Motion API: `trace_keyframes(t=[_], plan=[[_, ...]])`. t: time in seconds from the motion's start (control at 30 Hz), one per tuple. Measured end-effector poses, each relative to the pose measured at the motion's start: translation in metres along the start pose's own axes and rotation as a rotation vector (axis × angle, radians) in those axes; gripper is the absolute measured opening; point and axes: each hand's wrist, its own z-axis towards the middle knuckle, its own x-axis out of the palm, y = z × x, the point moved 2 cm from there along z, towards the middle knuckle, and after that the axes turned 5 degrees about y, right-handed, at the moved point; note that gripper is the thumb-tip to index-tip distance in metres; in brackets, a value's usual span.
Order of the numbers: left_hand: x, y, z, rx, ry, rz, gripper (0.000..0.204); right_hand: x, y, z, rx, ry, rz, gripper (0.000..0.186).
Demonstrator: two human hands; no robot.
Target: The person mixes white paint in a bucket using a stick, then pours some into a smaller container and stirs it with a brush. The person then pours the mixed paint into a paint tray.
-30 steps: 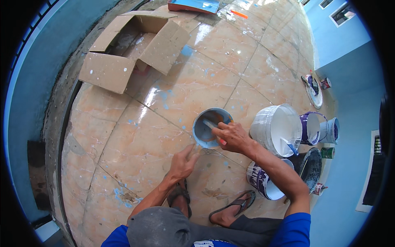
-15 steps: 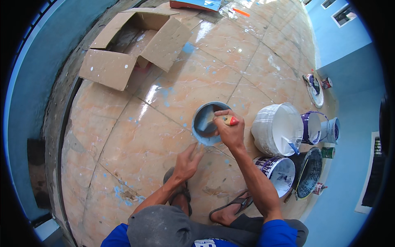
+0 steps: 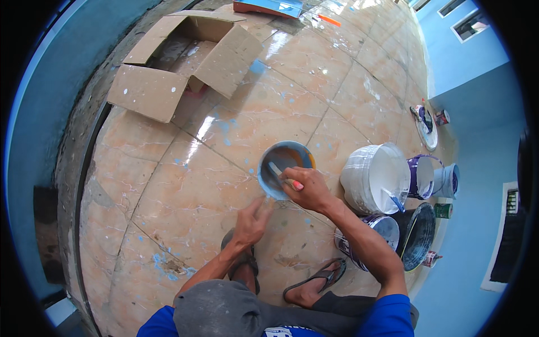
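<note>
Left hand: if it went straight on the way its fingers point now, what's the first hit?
Likely the near rim of the round blue container, just ahead of the left hand. Depth is unclear here; the hand may be touching it.

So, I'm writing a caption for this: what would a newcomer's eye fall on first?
Probably the centre: the right hand holding a paintbrush inside a round, blue-rimmed paint pot, with the left hand by its near side. Then the large white paint bucket standing to the right, and the open cardboard box at the upper left.
</note>
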Motion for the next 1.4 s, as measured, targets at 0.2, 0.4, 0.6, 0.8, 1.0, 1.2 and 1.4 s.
trace_keyframes(t=[0.2,0.4,0.6,0.8,1.0,1.2,1.4], plan=[[0.011,0.019,-0.001,0.098,0.035,0.039,0.040,-0.022,-0.013,-0.008,-0.034,0.219,-0.333,0.023],[0.008,0.002,0.000,0.084,0.069,0.073,0.042,-0.047,-0.017,-0.001,-0.240,0.332,-0.466,0.026],[0.004,-0.015,0.004,0.024,0.078,0.029,0.044,-0.033,-0.021,-0.007,-0.259,0.277,-0.498,0.023],[0.008,0.001,0.000,0.136,0.025,0.084,0.042,0.001,-0.014,-0.024,0.065,-0.004,-0.281,0.016],[0.013,0.008,-0.004,0.081,0.090,0.002,0.041,0.015,-0.005,-0.027,0.244,-0.260,0.024,0.014],[0.015,0.018,-0.003,0.065,0.101,-0.113,0.037,0.023,-0.004,-0.014,0.338,-0.416,0.299,0.014],[0.013,0.001,0.000,0.052,0.105,-0.152,0.029,-0.005,0.005,-0.002,0.362,-0.501,0.420,0.017]])
